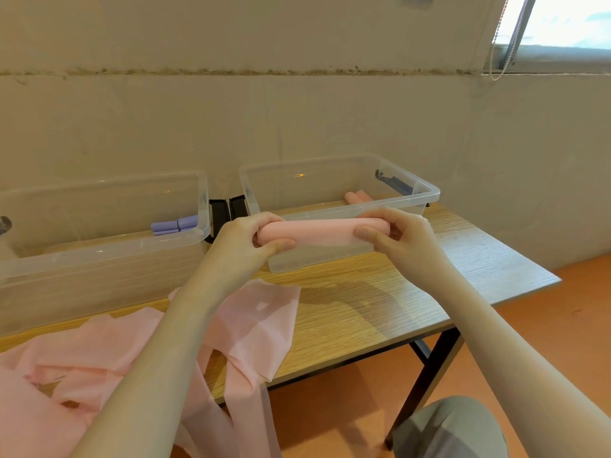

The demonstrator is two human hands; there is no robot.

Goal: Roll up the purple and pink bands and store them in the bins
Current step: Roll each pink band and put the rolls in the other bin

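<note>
Head view: pink roll (319,232) held level in the air, long axis running left-right, just in front of the near rim of the right bin (426,193). Left hand (246,238) grips its left end, thumb under and fingers curled over; right hand (396,234) pinches the right end the same way. Both grips closed on the roll, none free. Right bin lies straight ahead and slightly right of the roll, already holding pink rolls (358,197) at the back. Left bin (185,238) holds purple rolls (175,224), off to the left. Right hand sits nearer the pink bin, so the drop probably goes forward over that rim. Loose pink bands (261,312) wait unrolled on the worktop (380,302).
</note>
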